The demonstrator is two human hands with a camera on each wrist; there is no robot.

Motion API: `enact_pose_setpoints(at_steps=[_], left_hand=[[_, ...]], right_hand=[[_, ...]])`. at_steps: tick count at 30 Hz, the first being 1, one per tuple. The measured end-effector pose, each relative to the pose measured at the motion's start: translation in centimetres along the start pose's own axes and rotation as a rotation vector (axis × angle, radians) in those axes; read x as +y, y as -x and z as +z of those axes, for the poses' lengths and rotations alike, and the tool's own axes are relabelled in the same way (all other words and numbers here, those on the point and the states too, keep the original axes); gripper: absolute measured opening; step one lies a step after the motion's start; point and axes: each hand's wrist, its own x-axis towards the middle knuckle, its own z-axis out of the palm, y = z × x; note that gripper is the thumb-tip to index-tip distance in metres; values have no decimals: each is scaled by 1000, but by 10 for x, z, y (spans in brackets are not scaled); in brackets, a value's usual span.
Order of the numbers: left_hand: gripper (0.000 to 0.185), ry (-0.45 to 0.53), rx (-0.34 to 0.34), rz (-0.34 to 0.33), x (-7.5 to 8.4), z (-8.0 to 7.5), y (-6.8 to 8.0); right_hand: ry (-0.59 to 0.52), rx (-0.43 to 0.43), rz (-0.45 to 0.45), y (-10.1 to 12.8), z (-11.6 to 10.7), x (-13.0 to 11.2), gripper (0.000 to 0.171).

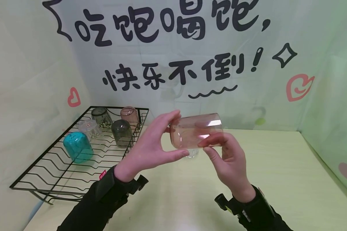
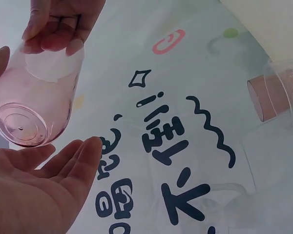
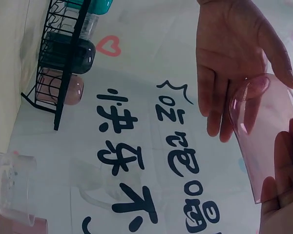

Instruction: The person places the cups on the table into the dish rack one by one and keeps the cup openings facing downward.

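Note:
A see-through pink drinking glass (image 1: 192, 126) lies sideways in the air between both hands, its base toward the left. My right hand (image 1: 231, 160) pinches it near the rim, with the thumb below and the fingers curled on the near side. Around the base end is my left hand (image 1: 148, 146), thumb spread away from mostly straight fingers. In the left wrist view the glass's round base (image 2: 22, 126) faces that open palm. Whether the left fingers touch the glass, I cannot tell. Partly hidden behind it, a clear glass (image 1: 192, 153) stands on the table.
A black wire rack (image 1: 34, 190) stands at the left. Upside down on it are a blue glass (image 1: 78, 147), a clear one (image 1: 89, 129), a pink one (image 1: 129, 115) and dark grey ones (image 1: 122, 133). Printed cloth walls enclose the pale table (image 1: 277, 179).

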Motion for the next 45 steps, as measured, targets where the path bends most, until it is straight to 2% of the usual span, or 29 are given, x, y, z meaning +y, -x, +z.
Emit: enact_pose_setpoints(at_steps=[9,13,22,30,38,45], left_hand=[[85,181,7,-52,2,4,-1],[82,226,29,-63,3,5,0],[79,219,101,-32,2,7,3],[76,230,111,-9,3,6,3],[74,208,124,-20,4,4,4],[74,180,130,-19,5,1,4]], right_hand=[[-48,4,-19,6,7,9,32],[-55,8,-11,7,8,10,31],[-69,7,4,6,8,10,32],[-77,2,21,6,8,8,31],[-66,-18,61,1,0,5,41],[-62,-42,57,0,-7,3,44]])
